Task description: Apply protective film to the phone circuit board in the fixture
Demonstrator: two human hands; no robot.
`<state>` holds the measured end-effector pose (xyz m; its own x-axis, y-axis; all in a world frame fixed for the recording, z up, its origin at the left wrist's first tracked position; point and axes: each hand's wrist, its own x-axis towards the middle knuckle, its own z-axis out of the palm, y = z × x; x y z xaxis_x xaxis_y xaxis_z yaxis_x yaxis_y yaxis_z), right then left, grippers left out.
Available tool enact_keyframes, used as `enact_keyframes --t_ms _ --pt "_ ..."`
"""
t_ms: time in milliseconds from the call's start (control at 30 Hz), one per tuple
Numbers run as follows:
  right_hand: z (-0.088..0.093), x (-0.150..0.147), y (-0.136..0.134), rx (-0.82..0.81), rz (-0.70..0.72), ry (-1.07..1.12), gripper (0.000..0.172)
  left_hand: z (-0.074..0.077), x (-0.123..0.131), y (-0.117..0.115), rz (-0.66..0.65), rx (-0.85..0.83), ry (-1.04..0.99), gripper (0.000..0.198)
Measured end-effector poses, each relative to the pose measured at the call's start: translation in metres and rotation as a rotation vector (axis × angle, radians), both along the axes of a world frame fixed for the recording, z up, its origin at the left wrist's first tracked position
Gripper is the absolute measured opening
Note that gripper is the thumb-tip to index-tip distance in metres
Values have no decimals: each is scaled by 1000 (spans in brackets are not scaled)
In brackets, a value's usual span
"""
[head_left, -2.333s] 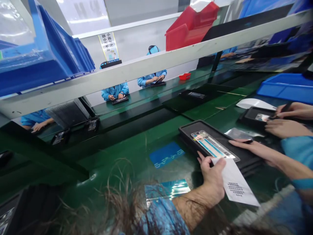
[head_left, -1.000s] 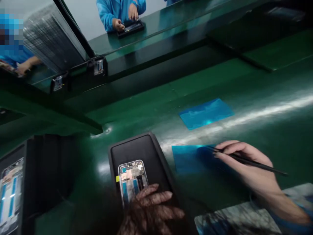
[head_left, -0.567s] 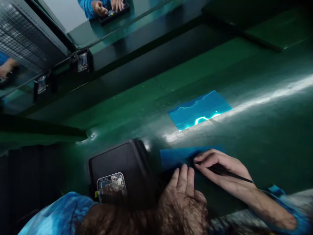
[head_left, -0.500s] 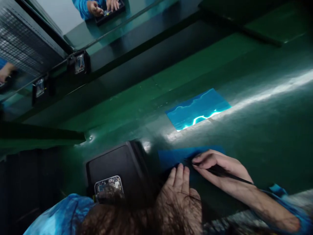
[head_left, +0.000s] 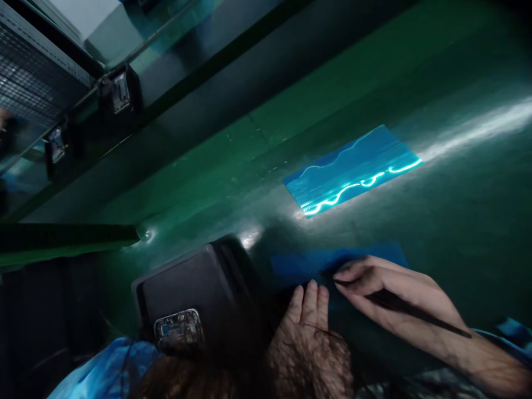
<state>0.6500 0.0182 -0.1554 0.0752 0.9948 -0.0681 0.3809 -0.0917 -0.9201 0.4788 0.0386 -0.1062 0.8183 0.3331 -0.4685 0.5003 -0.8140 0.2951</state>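
My right hand [head_left: 399, 296] is closed on a thin black stylus [head_left: 419, 317], whose tip rests on a dark blue sheet [head_left: 299, 263] lying on the green belt. My left hand [head_left: 311, 327] lies flat with its fingers together, the fingertips on the sheet's near edge beside the stylus tip; loose hair partly covers this hand. Left of it stands a black tray [head_left: 187, 282] holding an opened phone frame [head_left: 178, 331], with my blue sleeve [head_left: 103, 371] below.
A second shiny blue film sheet [head_left: 353, 169] lies farther out on the green belt [head_left: 457, 210]. Two small fixtures [head_left: 114, 93] sit on the dark rail at the upper left. A dark block [head_left: 45, 316] fills the lower left.
My left hand left the phone in the tray and moved right onto the blue sheet beside the stylus tip. The view swung down and tilted; the far workers passed out of sight.
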Motion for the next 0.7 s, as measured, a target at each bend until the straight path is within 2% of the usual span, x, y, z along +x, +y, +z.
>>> enact_keyframes --t_ms 100,233,333,433,567,700 --pt "1 -1 2 10 3 -8 8 -2 0 -2 -39 89 -19 36" --pt "5 -2 4 34 16 11 9 -6 -3 -3 -124 286 -47 40" --pt "8 -2 3 42 26 26 9 -8 -4 -5 -130 362 -58 41" --pt "9 -1 3 54 20 23 9 -8 -5 -6 -118 377 -51 42" --pt "12 -2 9 73 -14 20 14 -5 -4 -4 -122 304 -40 40" --pt "20 -8 15 90 -137 31 29 -3 -1 -3 -105 237 -43 34"
